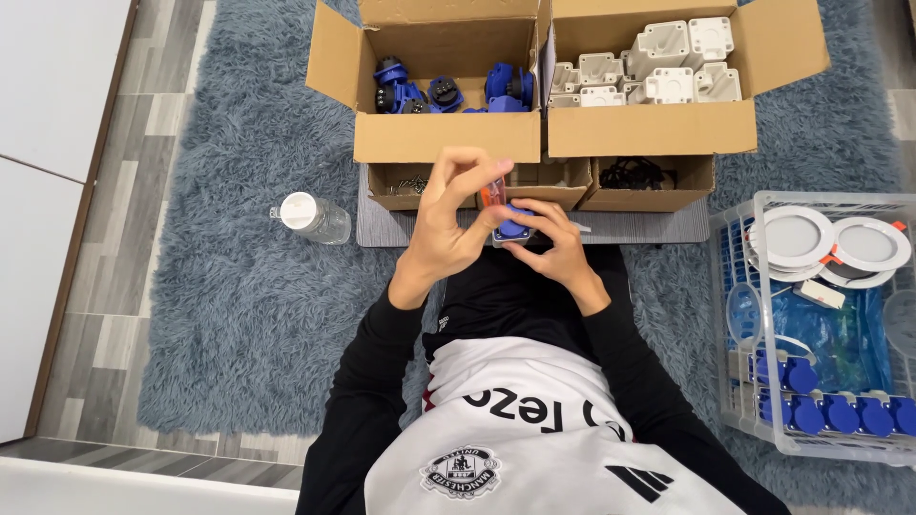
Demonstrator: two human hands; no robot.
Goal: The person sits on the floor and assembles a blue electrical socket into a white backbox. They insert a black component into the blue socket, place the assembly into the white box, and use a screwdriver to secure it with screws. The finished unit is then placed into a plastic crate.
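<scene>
The left hand (448,224) grips an orange-handled tool (490,195). The right hand (553,246) holds a small blue plug part (516,217) over the lap. Behind sit brown cardboard boxes: blue parts (448,93) left, grey blocks (649,69) right. Fluffy blue rug (248,286) underneath.

The person sits on a rug (239,286) laid over the floor (114,191). Both hands meet in front of the chest, the left hand (444,229) beside the right hand (553,250), a socket part (515,221) between them. Beyond the hands stand two open boxes side by side: the left box (444,138) holds plugs (448,92), the right box (658,129) holds housings (658,67). Three small trays (544,186) sit just before the boxes. A bottle (313,217) lies to the left. A crate (821,324) with lamps (830,243) stands to the right.
</scene>
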